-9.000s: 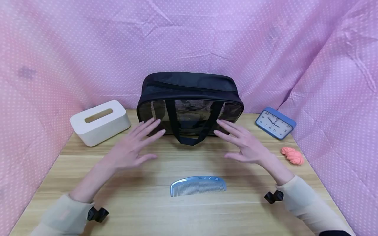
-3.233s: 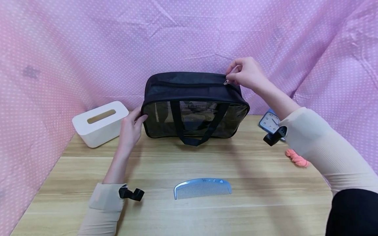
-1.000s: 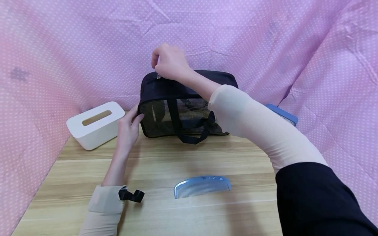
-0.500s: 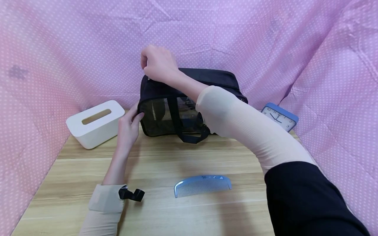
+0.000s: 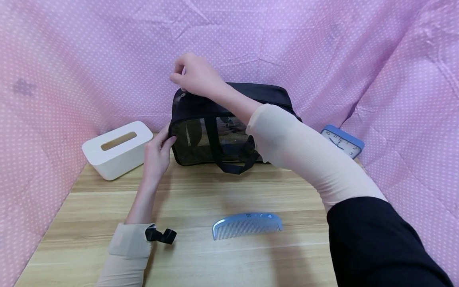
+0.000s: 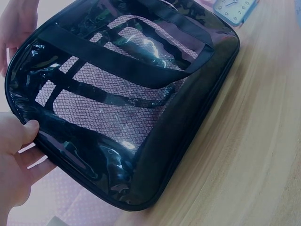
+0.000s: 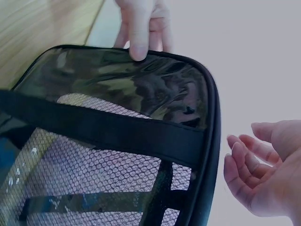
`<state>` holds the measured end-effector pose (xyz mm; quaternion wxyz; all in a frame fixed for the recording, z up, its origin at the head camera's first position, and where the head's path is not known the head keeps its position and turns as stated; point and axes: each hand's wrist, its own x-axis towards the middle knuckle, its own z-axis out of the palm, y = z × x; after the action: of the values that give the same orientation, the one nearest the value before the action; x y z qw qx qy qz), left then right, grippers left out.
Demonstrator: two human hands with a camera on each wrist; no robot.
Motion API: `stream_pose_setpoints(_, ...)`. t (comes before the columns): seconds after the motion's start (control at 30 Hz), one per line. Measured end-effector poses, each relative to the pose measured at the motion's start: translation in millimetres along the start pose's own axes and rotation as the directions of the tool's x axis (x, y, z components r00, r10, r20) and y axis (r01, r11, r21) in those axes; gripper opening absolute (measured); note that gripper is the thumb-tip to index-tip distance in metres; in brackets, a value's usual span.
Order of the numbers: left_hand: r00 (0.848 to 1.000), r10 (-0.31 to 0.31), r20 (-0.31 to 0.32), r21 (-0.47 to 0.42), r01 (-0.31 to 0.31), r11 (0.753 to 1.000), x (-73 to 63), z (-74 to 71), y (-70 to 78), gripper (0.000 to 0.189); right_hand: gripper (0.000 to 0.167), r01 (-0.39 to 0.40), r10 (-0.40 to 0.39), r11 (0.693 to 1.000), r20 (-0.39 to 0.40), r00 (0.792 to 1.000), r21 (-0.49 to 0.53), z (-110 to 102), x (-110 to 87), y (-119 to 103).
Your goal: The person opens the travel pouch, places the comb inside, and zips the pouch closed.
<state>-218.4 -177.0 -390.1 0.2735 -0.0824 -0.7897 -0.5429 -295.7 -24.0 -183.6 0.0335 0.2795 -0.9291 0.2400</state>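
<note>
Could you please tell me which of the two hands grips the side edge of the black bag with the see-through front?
The left hand, which pinches the black bag there; the right hand is above the bag's top instead.

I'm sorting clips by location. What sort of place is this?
Probably a staged tabletop recording corner: polka-dotted pink cloth hangs behind and beside a wood-grain tabletop, and a black device juts from the left cuff.

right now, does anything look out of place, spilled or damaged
A greyish blotch on the left of the pink cloth looks odd, interrupting the even pattern; stain or print, I cannot tell. The black bag stands upright; the comb lies flat.
</note>
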Motion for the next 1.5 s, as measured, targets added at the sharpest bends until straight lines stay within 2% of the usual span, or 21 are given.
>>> stream_pose_setpoints(0.17, 1.000, 0.000, 0.007, -0.010, 0.000, 1.000, -0.1, 1.0, 1.2, 0.042, 0.015, 0.051, -0.043, 0.984, -0.053, 0.998, 0.168, -14, -10.3, 14)
stream_pose_setpoints(0.33, 1.000, 0.002, 0.002, 0.000, -0.002, 1.000, 0.4, 1.6, 2.4, 0.042, 0.016, 0.096, -0.061, 0.964, -0.146, 0.987, 0.249, -29, -27.1, 31)
stream_pose_setpoints(0.43, 1.000, 0.003, -0.008, 0.004, -0.003, 1.000, 0.8, 1.4, 2.6, 0.040, 0.017, 0.138, -0.082, 0.954, -0.210, 0.974, 0.266, -33, -38.6, 39)
stream_pose_setpoints(0.57, 1.000, 0.002, -0.005, 0.005, -0.002, 1.000, 0.6, 1.8, 2.8, 0.040, 0.017, 0.212, -0.127, 0.938, -0.297, 0.947, 0.276, -33, -58.7, 50)
stream_pose_setpoints(0.63, 1.000, 0.001, 0.000, 0.005, -0.001, 1.000, 0.8, 3.2, 2.9, 0.040, 0.016, 0.230, -0.118, 0.925, -0.344, 0.932, 0.304, -33, -71.6, 55)
stream_pose_setpoints(0.73, 1.000, -0.004, 0.006, 0.005, 0.004, 1.000, 1.2, 5.0, 3.4, 0.041, 0.016, 0.274, -0.101, 0.890, -0.429, 0.898, 0.365, -29, -91.9, 64)
stream_pose_setpoints(0.87, 1.000, -0.015, 0.006, -0.001, 0.015, 1.000, 1.0, 4.0, 3.1, 0.040, 0.016, 0.337, -0.104, 0.843, -0.487, 0.867, 0.420, -16, -118.9, 74)
stream_pose_setpoints(1.0, 1.000, -0.012, -0.005, 0.014, 0.012, 1.000, 1.4, 1.7, 1.9, 0.039, 0.014, 0.377, -0.122, 0.805, -0.495, 0.860, 0.457, -3, -143.8, 85)
stream_pose_setpoints(1.1, 1.000, -0.009, -0.004, 0.024, 0.009, 1.000, 2.3, 0.8, 0.6, 0.039, 0.012, 0.395, -0.126, 0.780, -0.496, 0.859, 0.486, 8, -160.3, 94)
stream_pose_setpoints(1.17, 1.000, -0.008, 0.001, 0.029, 0.008, 1.000, 2.3, 0.6, 0.5, 0.039, 0.011, 0.389, -0.118, 0.770, -0.486, 0.866, 0.505, 16, -170.7, 101)
stream_pose_setpoints(1.5, 1.000, -0.012, 0.015, 0.033, 0.012, 0.999, 1.8, -1.3, 0.0, 0.039, 0.014, 0.287, -0.118, 0.781, -0.321, 0.940, 0.555, 47, -211.7, 128)
